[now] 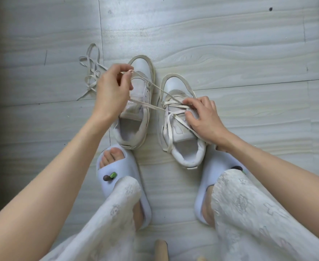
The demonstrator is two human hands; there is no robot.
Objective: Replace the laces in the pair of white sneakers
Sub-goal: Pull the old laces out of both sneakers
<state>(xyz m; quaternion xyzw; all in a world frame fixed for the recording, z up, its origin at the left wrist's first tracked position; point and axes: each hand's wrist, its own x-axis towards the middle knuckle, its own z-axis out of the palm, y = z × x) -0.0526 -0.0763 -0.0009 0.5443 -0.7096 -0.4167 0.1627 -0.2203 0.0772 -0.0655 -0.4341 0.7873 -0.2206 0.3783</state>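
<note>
Two worn white sneakers stand side by side on the floor, toes pointing away from me. The left sneaker (pixel 139 102) has no lace in its eyelets. The right sneaker (pixel 181 132) still carries a loosened cream lace (pixel 169 117) crossing its tongue. My left hand (pixel 113 89) is raised over the left sneaker and pinches a loop of that lace, which runs taut down to the right sneaker. My right hand (pixel 203 117) rests on the right sneaker's tongue, its fingertips on the crossed lace.
A loose cream lace (pixel 91 72) lies tangled on the floor left of the sneakers. My feet in pale slippers (pixel 121 187) sit just below the shoes. Pale wood-grain floor (pixel 230 44) stretches beyond. A wooden post (pixel 161 249) shows at the bottom edge.
</note>
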